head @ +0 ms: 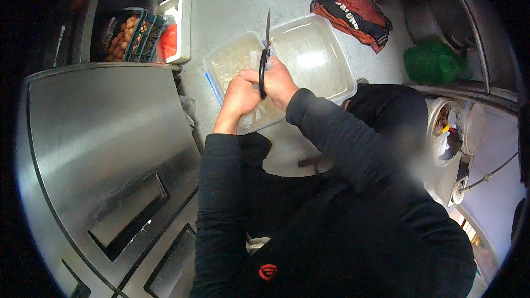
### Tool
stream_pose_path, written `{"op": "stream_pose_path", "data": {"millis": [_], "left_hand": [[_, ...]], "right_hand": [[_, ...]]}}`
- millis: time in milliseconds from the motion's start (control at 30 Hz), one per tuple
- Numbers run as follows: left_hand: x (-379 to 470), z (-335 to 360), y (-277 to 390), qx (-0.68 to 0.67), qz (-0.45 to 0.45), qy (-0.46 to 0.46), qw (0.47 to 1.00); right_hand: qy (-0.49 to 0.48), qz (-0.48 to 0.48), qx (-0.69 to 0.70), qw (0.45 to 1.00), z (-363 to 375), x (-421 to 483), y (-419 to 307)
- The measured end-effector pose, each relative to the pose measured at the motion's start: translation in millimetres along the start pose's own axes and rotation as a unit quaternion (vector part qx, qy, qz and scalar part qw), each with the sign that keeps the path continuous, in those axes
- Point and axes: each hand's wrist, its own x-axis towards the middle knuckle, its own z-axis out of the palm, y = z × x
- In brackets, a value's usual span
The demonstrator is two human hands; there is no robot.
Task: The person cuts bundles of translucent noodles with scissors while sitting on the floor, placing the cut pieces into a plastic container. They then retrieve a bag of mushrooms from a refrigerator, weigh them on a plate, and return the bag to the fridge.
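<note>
My right hand [278, 82] is closed around the black handles of a pair of scissors [263, 62], whose blades point away from me. Touching it from the left is my left hand [242, 95], fingers curled; whether they grip anything is hidden. Both hands are over a clear plastic container [216, 56] with pale, translucent pieces in it and a blue clip at its left side. Beside it on the right lies another clear plastic container or lid [306, 56], its contents hard to tell.
A steel cabinet [116, 107] stands at left. Beyond it are a green crate [145, 37] by round brown items and a white foam box [185, 29]. A red and black garment [348, 8] lies on the floor. At right are a green object [434, 63] and a waste bucket [434, 128].
</note>
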Motion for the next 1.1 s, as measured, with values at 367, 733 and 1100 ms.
{"op": "stream_pose_path", "data": {"millis": [367,733,1100], "left_hand": [[-18.4,13.0,25.0,-0.045,-0.003,0.234,0.971],[-14.7,-8.2,2.7,-0.259,-0.010,0.114,0.959],[-12.7,-9.2,-20.5,-0.523,-0.014,-0.015,0.852]], "right_hand": [[0.050,-0.100,-0.009,0.994,8.5,15.9,-6.3],[0.010,-0.079,0.139,0.987,23.1,23.1,-12.5],[-0.016,-0.045,0.197,0.979,34.9,33.6,-18.1]]}}
